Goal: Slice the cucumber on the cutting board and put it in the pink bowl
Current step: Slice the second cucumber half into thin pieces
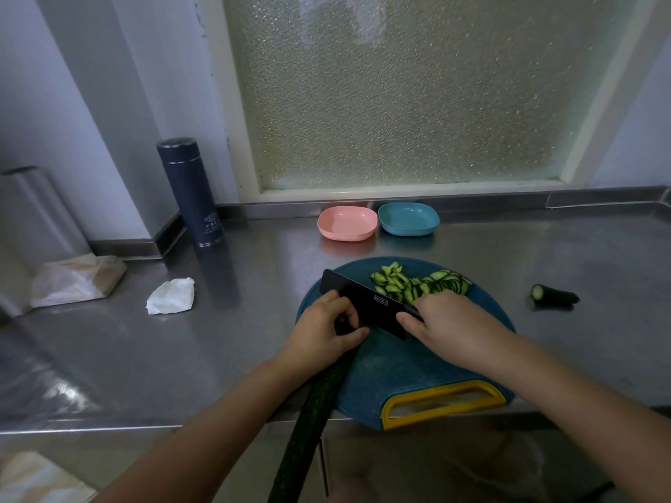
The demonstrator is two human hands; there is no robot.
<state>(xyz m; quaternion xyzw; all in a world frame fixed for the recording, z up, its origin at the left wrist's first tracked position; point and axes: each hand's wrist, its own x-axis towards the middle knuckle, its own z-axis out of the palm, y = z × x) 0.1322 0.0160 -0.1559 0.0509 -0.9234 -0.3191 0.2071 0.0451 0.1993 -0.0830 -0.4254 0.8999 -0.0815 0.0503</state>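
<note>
A long dark green cucumber (312,415) lies across the near left edge of the round blue cutting board (410,361) and hangs past the counter edge. My left hand (326,328) grips its far end, fingers curled. My right hand (446,324) holds the handle of a black cleaver (366,303), whose blade stands against my left fingers over the cucumber. A pile of cucumber slices (417,283) lies at the far side of the board. The pink bowl (346,223) sits behind the board with nothing in it.
A blue bowl (408,218) sits right of the pink one. A cut cucumber end (553,295) lies on the steel counter (218,339) to the right. A dark flask (192,192), a crumpled tissue (170,295) and a wrapped bundle (76,281) are at left.
</note>
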